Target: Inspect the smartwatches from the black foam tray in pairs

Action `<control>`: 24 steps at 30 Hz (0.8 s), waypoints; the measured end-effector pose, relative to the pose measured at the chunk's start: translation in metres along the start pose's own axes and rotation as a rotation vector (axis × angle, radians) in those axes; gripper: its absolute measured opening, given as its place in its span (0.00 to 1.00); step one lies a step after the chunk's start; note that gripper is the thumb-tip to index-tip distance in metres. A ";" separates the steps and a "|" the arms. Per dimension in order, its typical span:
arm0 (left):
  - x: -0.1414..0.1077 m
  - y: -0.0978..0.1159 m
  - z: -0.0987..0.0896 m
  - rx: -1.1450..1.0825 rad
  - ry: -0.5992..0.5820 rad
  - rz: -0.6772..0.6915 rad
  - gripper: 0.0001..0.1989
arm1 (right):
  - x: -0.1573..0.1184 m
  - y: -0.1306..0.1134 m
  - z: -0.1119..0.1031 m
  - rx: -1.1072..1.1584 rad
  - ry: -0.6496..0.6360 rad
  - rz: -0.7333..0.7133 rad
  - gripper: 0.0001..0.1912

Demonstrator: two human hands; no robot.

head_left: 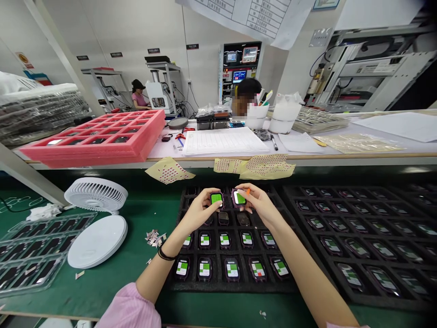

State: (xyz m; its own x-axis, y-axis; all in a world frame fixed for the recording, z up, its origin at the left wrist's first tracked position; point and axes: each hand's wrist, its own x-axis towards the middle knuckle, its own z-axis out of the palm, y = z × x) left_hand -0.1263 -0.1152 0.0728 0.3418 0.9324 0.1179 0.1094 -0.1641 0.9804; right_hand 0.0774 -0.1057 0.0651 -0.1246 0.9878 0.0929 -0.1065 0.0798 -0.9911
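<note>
Head cam looking down at a green-matted workbench. The left hand [201, 210] has a narrow pinch on a black smartwatch [216, 199] with a green screen, and the right hand [260, 205] pinches a second smartwatch [239, 198] the same way, with an orange tab [248, 192] right by its fingers. Both watches are just beside each other, up over the top rows of a black compartment tray [232, 286], where more watches [232, 269] sit in rows. Another black tray [375, 294] full of watches is just to the right. On the left there's a small white fan [95, 195], a round white fan base [97, 241], a stack of clear plastic trays [37, 255], and some paper scraps [155, 238]. The left wrist wears a black hair tie [166, 253], with a pink sleeve [129, 310] behind it. Up on the back shelf there's a pink foam tray [92, 136] and a printed form [223, 141], and a seated co-worker [247, 95] is across the bench.
</note>
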 end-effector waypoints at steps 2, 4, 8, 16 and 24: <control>0.000 0.001 0.001 -0.023 -0.001 -0.015 0.20 | 0.000 -0.001 0.000 0.009 0.048 0.028 0.20; 0.000 0.001 0.002 -0.030 -0.001 -0.020 0.20 | 0.000 -0.001 0.000 0.014 0.081 0.046 0.20; 0.000 0.002 0.001 -0.041 -0.002 -0.006 0.20 | -0.001 -0.001 -0.001 0.022 0.077 0.056 0.19; 0.002 -0.001 -0.003 -0.034 0.031 0.027 0.21 | -0.001 0.003 -0.002 -0.018 -0.100 -0.015 0.23; 0.002 0.000 -0.004 -0.013 0.043 0.027 0.21 | -0.002 0.005 -0.002 -0.002 -0.116 -0.012 0.22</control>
State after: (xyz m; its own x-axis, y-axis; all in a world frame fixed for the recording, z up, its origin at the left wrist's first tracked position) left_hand -0.1295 -0.1122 0.0734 0.3035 0.9409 0.1504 0.0889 -0.1851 0.9787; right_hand 0.0794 -0.1072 0.0597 -0.2365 0.9648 0.1146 -0.1065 0.0915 -0.9901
